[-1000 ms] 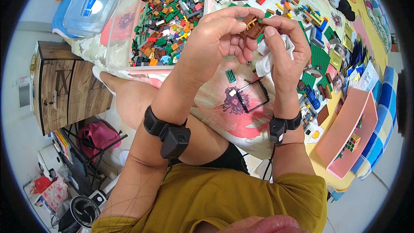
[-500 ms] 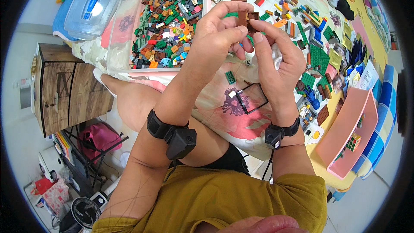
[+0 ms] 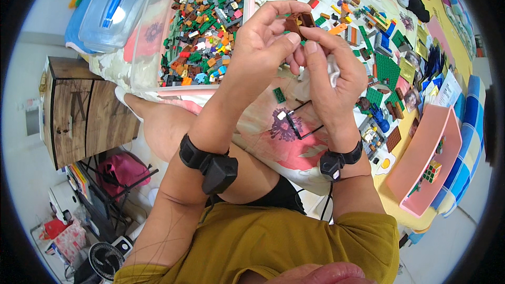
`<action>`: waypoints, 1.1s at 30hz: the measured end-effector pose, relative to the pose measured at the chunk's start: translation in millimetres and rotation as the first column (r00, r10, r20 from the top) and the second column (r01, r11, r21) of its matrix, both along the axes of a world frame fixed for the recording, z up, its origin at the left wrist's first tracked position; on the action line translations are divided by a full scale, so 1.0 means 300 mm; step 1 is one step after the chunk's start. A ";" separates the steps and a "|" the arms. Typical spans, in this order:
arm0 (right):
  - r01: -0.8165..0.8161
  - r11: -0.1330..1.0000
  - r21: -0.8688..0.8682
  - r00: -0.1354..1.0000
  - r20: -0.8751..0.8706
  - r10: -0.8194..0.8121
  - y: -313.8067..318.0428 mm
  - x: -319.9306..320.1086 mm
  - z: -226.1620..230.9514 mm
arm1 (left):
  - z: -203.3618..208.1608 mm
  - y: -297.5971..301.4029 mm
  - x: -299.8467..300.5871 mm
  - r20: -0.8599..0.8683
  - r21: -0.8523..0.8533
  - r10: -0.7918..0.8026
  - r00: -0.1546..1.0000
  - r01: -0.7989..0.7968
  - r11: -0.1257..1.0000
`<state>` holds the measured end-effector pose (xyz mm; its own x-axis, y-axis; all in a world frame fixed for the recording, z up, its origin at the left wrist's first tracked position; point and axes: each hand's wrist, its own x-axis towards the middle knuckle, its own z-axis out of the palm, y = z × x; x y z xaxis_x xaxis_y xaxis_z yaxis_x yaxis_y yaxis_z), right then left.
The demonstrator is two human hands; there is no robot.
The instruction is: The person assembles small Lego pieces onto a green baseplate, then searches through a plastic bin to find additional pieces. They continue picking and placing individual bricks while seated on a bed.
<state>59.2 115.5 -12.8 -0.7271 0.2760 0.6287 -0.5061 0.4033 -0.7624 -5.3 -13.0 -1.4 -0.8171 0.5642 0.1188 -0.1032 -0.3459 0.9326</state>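
In front of me both hands meet at a small hollow brown toy-brick assembly [image 3: 306, 20]. My left hand [image 3: 265, 39] has its fingers closed round the near left side of it. My right hand [image 3: 339, 68] is closed too, its index fingertip against the lower edge and its thumb just below. Something white and crumpled [image 3: 332, 72] shows by the right palm; whether it is held I cannot tell. Below the hands lie a green brick [image 3: 279, 94] and a thin black rectangular frame [image 3: 295, 126], partly hidden by the right hand.
At the left stands a clear bin [image 3: 184, 88] of mixed bricks, with a blue-handled lid [image 3: 113, 13] behind. To the right lie green plates [image 3: 388, 72], loose bricks and a blue figure [image 3: 380, 118]. A pink box [image 3: 394, 181] holds a puzzle cube [image 3: 432, 171].
The brown assembly has tilted and turned in my fingers. My right hand has moved slightly left, its index fingertip now lower on the piece, covering more of the black frame.
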 end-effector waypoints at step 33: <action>0.149 0.989 0.009 0.987 -0.067 -0.148 0.025 -0.042 -0.035 | -0.010 0.001 0.000 0.151 0.150 -0.098 0.984 0.076 0.986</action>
